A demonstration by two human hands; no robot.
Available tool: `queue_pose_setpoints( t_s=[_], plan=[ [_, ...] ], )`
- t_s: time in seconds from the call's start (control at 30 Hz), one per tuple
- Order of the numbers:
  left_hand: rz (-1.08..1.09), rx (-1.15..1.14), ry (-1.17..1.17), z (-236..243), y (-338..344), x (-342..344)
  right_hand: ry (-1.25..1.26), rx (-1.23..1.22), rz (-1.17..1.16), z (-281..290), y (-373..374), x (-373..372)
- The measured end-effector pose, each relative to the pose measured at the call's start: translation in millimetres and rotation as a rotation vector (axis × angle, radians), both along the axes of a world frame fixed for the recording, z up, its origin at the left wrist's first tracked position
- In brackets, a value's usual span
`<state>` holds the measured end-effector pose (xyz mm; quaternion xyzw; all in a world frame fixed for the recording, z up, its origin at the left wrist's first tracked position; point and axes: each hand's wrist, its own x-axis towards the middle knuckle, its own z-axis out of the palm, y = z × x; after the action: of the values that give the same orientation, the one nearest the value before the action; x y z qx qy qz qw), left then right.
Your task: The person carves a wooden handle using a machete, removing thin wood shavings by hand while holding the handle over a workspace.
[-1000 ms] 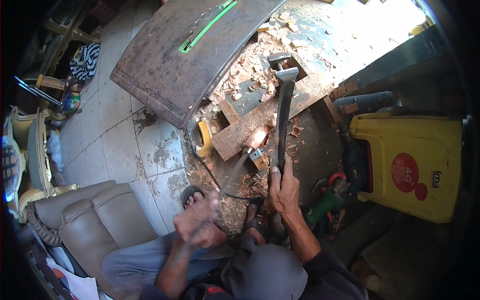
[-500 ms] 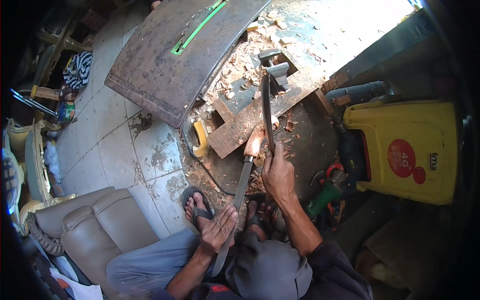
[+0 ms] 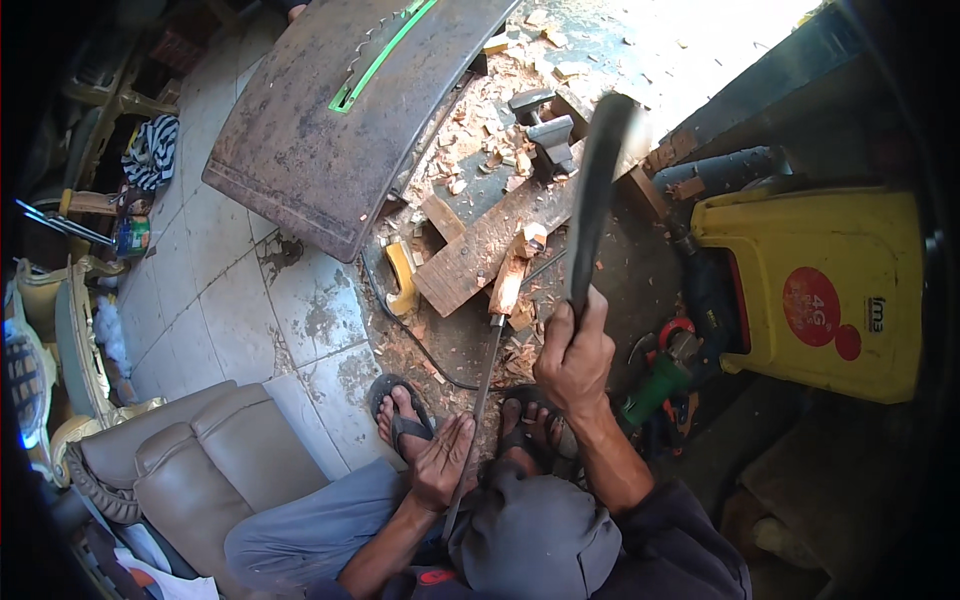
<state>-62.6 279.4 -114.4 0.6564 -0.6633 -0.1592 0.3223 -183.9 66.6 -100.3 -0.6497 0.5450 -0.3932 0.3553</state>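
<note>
My left hand (image 3: pixel 443 465) grips a long narrow metal blade (image 3: pixel 487 375) by its lower part, its edge now turned up. At the blade's far end is a pale, rough-cut wooden handle (image 3: pixel 508 285), resting against a wooden block (image 3: pixel 460 265). My right hand (image 3: pixel 578 360) is closed round a dark, slightly curved machete (image 3: pixel 595 190), raised above the block and to the right of the handle. The machete's upper end is blurred, and its grip is hidden in my fist.
Wood chips surround a metal vise (image 3: pixel 550 135). A rusty saw table (image 3: pixel 300 130) with a green slot stands at far left. A yellow plastic stool (image 3: pixel 860 300) and a green angle grinder (image 3: pixel 655 388) lie at right. A dark cord (image 3: pixel 425 350) crosses the floor near my sandalled feet.
My right hand has lifted the machete up and to the right, away from the wooden handle. My left hand has turned the long blade, so its flat side no longer shows.
</note>
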Motion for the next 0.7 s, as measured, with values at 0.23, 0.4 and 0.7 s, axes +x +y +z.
queue_pose_setpoints(
  t_s=[0.23, 0.4, 0.7],
  plan=[
    [-0.049, 0.004, -0.016, -2, -7, -2, 0.206, 0.069, 0.125, -19, -8, 1],
    [-0.067, -0.009, -0.077, 1, -2, -10, 0.341, 0.061, 0.194, -48, -3, -10],
    [-0.076, 0.026, -0.043, -2, 0, -12, 0.306, 0.057, 0.196, -43, -6, -10]
  ],
)
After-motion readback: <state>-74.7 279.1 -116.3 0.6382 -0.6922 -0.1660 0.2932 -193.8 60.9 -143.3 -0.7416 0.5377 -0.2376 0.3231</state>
